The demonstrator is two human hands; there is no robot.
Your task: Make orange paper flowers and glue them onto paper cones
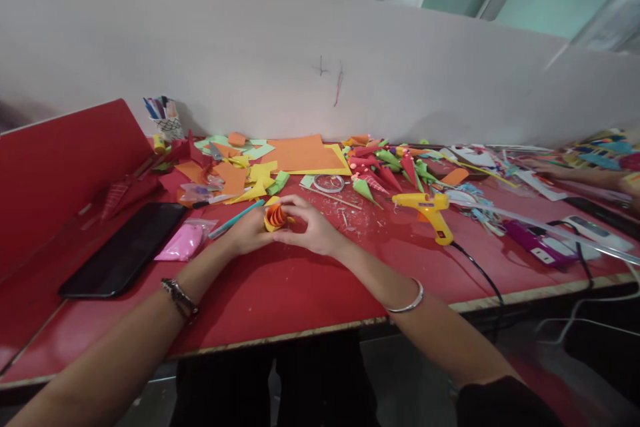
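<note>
Between both hands, over the red table (280, 293), is a small orange and yellow paper roll (275, 216) with ruffled layers on its top. My left hand (249, 232) closes round its left side. From the right, my right hand (311, 227) grips it with curved fingers and thumb. Part of the roll is hidden by the fingers. A teal pen-like stick (236, 219) lies just beyond my left wrist. Right of the hands rests a yellow glue gun (425, 210) on its side, its black cord running off the front edge.
A black phone (127, 250) and a pink packet (183, 241) lie at left. Orange paper sheets (300, 153), scraps and several paper cones (387, 170) line the back. A pen cup (169, 125) stands back left. At right are a purple power strip (540, 243) and another person's arm (585, 177).
</note>
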